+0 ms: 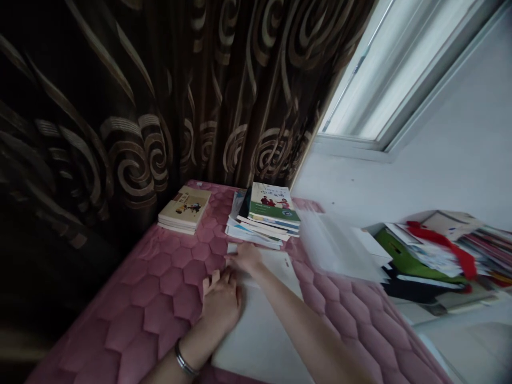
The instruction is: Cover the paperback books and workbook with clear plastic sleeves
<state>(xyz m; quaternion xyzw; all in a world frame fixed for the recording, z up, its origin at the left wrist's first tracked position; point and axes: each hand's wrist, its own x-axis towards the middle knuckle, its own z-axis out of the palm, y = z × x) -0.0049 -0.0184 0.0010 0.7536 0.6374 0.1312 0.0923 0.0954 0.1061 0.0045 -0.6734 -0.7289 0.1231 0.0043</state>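
A long, pale, mostly blank sheet of paper [260, 336] lies on the pink quilted cover, running away from me; it may be part of an open book. My right hand [246, 258] rests across its far left part, fingers stretched to the left edge. Just nearer and to the left, my left hand [222, 298] lies along that edge, fingers slightly bent and apart, a metal bracelet on its wrist. Both forearms cover part of the sheet. Beyond the hands stands a stack of books and papers [274, 205], a green and cream book on top.
Another stack of tan booklets [186, 208] sits at the far left. Clear plastic sheets [340, 245] lie to the right, beside a heap of books, papers and a red cloth strip [444, 242]. A dark patterned curtain [224, 106] hangs behind; a window [372, 80] is upper right.
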